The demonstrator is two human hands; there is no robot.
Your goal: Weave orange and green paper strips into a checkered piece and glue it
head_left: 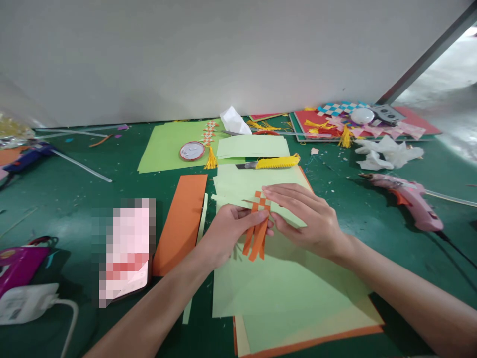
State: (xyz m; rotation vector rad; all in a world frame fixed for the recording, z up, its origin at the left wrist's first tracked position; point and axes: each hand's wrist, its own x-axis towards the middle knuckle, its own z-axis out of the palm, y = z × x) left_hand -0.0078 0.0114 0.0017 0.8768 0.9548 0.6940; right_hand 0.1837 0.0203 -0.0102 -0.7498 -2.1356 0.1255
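Observation:
A small woven piece of orange and pale green paper strips (257,243), checkered at the top with loose orange ends hanging below, is held over the stacked pale green paper (283,288). My left hand (231,231) pinches it between thumb and fingers. On its right side is my right hand (309,214), fingers stretched out and thumb apart, with the fingertips at the checkered upper edge. Just beyond both hands lies a yellow utility knife (278,162), its blade out to the left. An orange paper sheet (182,214) rests left of the stack beside a thin pale green strip (188,311).
At left are a phone (128,253), a white charger plug (28,303) and a blue glue gun (28,156). A pink glue gun (408,196) with its cord lies right. Toward the wall are a round tin (192,151), a yellow tassel (211,159) and crumpled tissue (389,153).

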